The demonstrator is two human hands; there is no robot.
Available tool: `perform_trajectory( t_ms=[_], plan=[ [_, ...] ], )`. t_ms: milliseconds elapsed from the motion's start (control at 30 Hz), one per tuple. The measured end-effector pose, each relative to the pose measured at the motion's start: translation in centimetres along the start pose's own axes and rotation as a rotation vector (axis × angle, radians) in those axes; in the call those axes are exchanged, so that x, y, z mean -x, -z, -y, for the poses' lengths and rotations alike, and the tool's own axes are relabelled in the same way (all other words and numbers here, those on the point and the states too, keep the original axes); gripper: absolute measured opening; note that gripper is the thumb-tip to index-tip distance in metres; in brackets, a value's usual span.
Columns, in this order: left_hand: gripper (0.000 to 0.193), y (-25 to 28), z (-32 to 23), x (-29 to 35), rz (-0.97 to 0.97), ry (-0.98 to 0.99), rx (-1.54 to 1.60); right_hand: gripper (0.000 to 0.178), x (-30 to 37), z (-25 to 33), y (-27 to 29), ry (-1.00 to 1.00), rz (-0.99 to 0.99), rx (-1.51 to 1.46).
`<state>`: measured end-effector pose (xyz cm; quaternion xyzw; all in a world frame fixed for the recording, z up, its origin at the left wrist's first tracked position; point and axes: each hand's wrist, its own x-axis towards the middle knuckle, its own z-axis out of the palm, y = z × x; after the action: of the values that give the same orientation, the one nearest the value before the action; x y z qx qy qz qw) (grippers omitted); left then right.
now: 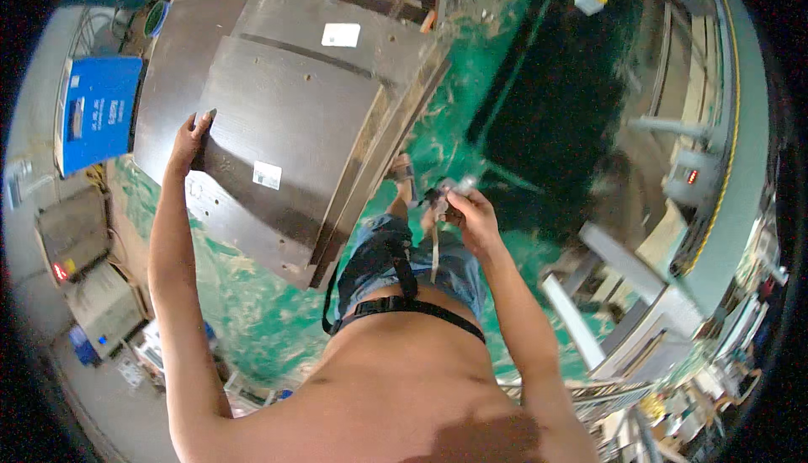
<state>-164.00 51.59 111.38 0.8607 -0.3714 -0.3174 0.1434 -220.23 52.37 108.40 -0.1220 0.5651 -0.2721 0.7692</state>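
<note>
My left hand (pixel 190 140) is at the left edge of a dark brown board (pixel 290 109), fingers closed on that edge. This board lies on top of a stack of similar boards; it carries a white label and a few small holes. Another brown board (pixel 295 10) with a white label shows just beyond it. In front of my waist, my right hand (pixel 473 217) is closed around a small object (pixel 455 186), partly clear or silvery with dark parts. A pale strip (pixel 435 252) hangs below it. The fingers hide much of this object, so its kind is unclear.
The green floor (pixel 244 320) is streaked with pale dust. A blue panel (pixel 99 114) stands at the left. Along the right runs a long machine (pixel 741 168) with a yellow-marked edge, and grey-white frame parts (pixel 640 320) stand near its front end.
</note>
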Motion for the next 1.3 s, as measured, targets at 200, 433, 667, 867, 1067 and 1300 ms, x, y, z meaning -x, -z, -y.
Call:
perform_trajectory(
  t_ms=[200, 433, 667, 867, 1067, 1300],
  plan=[
    [0.072, 0.4, 2.2, -1.3, 0.004, 0.037, 0.059, 0.007, 1.2, -8.8, -2.1, 0.041, 0.055, -0.249],
    [0.071, -0.7, -3.2, -0.2, 0.074, -0.078, 0.297, 0.008, 4.4, -15.3, -7.2, 0.033, 0.115, -0.389],
    [0.084, -1.2, -5.1, 0.2, 0.079, -0.106, 0.112, 0.012, 5.0, -22.0, -11.5, 0.35, -0.001, -0.23],
    [0.092, -1.9, -5.3, 0.4, -0.017, -0.039, 0.173, 0.02, 7.4, -22.5, -14.9, 0.57, -0.429, -0.076],
    [0.093, -1.5, -4.6, -2.0, 0.105, -0.029, 0.203, 0.026, 10.3, -21.9, -19.9, 0.846, -0.606, 0.337],
    [0.099, 0.2, -2.3, -7.0, 0.165, -0.057, 0.091, 0.024, 9.9, -22.2, -20.4, 0.994, -0.678, 0.565]
  ],
)
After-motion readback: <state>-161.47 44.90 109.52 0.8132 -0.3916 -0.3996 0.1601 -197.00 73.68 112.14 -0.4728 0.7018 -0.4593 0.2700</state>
